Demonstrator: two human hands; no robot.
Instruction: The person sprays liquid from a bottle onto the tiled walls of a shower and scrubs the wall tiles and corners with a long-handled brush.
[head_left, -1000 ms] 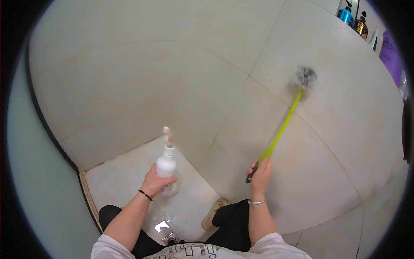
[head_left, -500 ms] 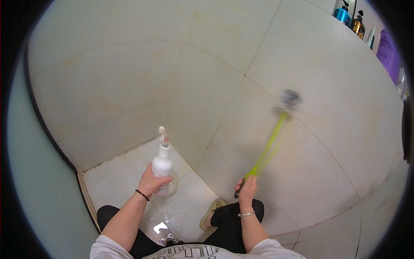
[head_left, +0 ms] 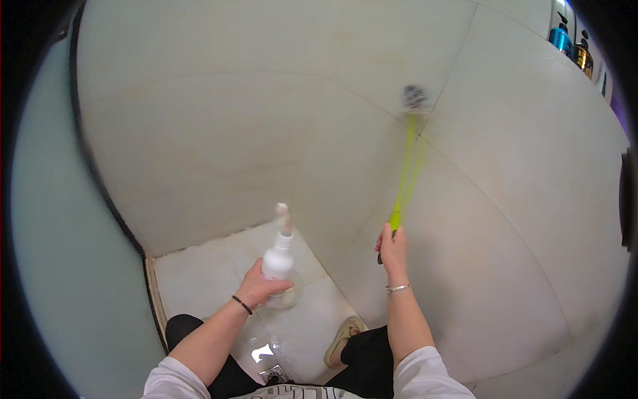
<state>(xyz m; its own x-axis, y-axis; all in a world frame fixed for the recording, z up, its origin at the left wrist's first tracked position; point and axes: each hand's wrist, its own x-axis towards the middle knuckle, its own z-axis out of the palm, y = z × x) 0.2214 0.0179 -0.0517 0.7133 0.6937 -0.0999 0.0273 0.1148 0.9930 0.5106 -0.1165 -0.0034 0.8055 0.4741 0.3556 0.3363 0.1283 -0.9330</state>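
My left hand [head_left: 263, 284] is wrapped round a white spray bottle [head_left: 278, 261] and keeps it upright above the tiled floor. The bottle's pale nozzle [head_left: 283, 211] points up and is slightly blurred. In my right hand [head_left: 393, 247] is the dark grip of a long scrub brush [head_left: 403, 176] with a bright green handle. Its grey and white head [head_left: 415, 100], smeared by motion, lies against the wall tiles near a point where the grout lines cross. Which part of the head touches the tiles cannot be made out.
Pump bottles, one blue [head_left: 561, 38] and one dark gold [head_left: 583, 58], stand on a ledge at the upper right. A frosted glass panel [head_left: 50, 219] with a dark edge runs down the left. Below are a floor drain [head_left: 273, 374] and my shoe [head_left: 342, 340].
The brush head has moved up and to the left along the wall, and my right hand has risen with it. The bottle stays in my left hand; the whole view has shifted.
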